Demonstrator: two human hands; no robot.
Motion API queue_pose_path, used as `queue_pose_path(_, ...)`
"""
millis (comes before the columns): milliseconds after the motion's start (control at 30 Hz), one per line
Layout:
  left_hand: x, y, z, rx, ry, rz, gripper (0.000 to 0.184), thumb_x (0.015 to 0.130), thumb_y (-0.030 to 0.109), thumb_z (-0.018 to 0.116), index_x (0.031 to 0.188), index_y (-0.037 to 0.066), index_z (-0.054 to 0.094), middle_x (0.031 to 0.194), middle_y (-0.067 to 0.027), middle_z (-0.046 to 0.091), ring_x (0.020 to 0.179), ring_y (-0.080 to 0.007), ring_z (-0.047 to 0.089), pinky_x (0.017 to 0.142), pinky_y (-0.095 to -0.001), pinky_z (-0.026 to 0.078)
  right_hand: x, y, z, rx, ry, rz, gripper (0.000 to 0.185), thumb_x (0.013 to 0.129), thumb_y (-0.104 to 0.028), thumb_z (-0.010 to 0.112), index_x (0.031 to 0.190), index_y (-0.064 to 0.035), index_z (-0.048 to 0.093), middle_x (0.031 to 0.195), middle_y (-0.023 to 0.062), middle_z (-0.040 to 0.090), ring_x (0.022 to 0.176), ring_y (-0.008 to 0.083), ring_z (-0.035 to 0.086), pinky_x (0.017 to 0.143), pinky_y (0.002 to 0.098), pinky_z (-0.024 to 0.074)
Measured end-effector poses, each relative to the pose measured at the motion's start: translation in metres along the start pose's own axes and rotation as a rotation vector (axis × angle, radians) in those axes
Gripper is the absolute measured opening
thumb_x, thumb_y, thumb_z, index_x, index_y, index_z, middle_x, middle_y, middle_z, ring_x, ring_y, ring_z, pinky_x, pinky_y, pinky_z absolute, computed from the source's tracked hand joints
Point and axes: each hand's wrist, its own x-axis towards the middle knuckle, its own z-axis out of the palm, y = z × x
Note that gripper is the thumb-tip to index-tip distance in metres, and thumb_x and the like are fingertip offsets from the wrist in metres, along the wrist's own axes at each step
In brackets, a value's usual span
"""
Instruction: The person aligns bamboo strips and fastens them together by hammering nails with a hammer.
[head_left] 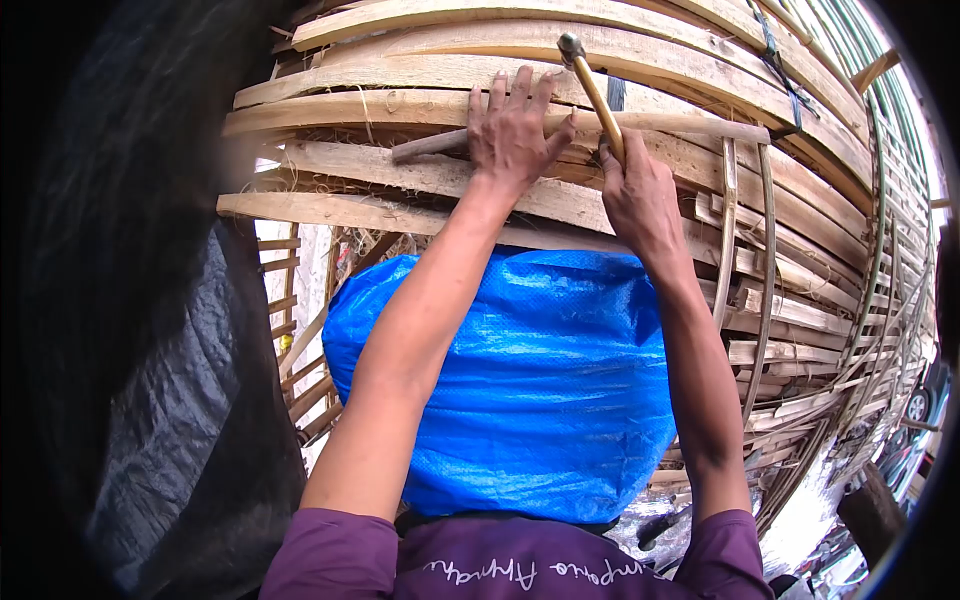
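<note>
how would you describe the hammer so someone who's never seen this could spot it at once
Find the big blue sheet, then look just above it in the picture to the pale wooden strips. Over them, the right hand grips the hammer. Unlike the strips around it, it has a rounded metal head.

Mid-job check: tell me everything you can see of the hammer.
The hammer has a small, shiny, metal-looking head with a rounded end, on a slim, yellowish-brown handle that looks wooden. It slants, head toward the upper left of the view, over the wooden slats. The right hand grasps the handle's lower part; whether the head touches anything is unclear.
</note>
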Motion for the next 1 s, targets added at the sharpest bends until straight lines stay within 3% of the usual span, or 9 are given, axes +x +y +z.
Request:
queue_pose_path(100, -0.001, -0.001, 0.001, -0.028, -0.031, -0.016, 0.065, 0.095, 0.064, 0.047, 0.132, 0.013, 0.064, 0.138, -0.0149, 0.059, 0.127, -0.0387, 0.053, 0.105, -0.0601, 0.038, -0.003, -0.005, -0.001, 0.078, 0.043, 0.017, 0.015, 0.096, -0.013, 0.056, 0.101, 0.0006, 0.052, 0.077, 0.0317, 0.063, 0.075, 0.0522, 0.063, 0.066, 0.0591, 0.0470)
queue_pose_path(200, -0.001, 0.002, 0.001, -0.031, -0.014, 0.003, 0.066, 0.095, 0.066, 0.045, 0.132, 0.013, 0.063, 0.139, -0.0159, 0.059, 0.127, -0.0398, 0.054, 0.105, -0.0605, 0.038, -0.004, 0.006, 0.004, -0.045, -0.038, 0.001, 0.015, 0.096, -0.011, 0.057, 0.102, 0.0009, 0.052, 0.076, 0.0313, 0.062, 0.074, 0.0516, 0.062, 0.065, 0.0588, 0.0464)
queue_pose_path(333, -0.001, 0.000, 0.000, -0.020, -0.034, -0.007, 0.067, 0.096, 0.067, 0.043, 0.133, 0.015, 0.063, 0.139, -0.0158, 0.059, 0.126, -0.0401, 0.055, 0.106, -0.0608, 0.037, -0.004, -0.002, 0.002, 0.092, 0.051, 0.003, 0.015, 0.096, -0.010, 0.056, 0.105, 0.0020, 0.053, 0.077, 0.0323, 0.063, 0.075, 0.0517, 0.062, 0.067, 0.0587, 0.0470)
queue_pose_path(633, -0.001, -0.001, 0.000, -0.023, -0.039, -0.010, 0.069, 0.096, 0.068, 0.042, 0.133, 0.014, 0.064, 0.139, -0.0149, 0.059, 0.126, -0.0400, 0.055, 0.106, -0.0616, 0.038, -0.003, 0.000, 0.003, 0.085, 0.052, -0.003, 0.021, 0.095, -0.010, 0.057, 0.112, 0.0032, 0.055, 0.078, 0.0326, 0.063, 0.075, 0.0520, 0.063, 0.068, 0.0586, 0.0476)
queue_pose_path(1000, 0.000, 0.002, -0.001, -0.010, -0.061, -0.023, 0.070, 0.095, 0.068, 0.041, 0.134, 0.014, 0.062, 0.142, -0.0139, 0.056, 0.128, -0.0398, 0.054, 0.107, -0.0626, 0.037, -0.004, -0.006, -0.008, 0.151, 0.045, 0.047, 0.018, 0.096, -0.011, 0.056, 0.108, 0.0027, 0.055, 0.078, 0.0331, 0.063, 0.077, 0.0534, 0.062, 0.068, 0.0590, 0.0454)
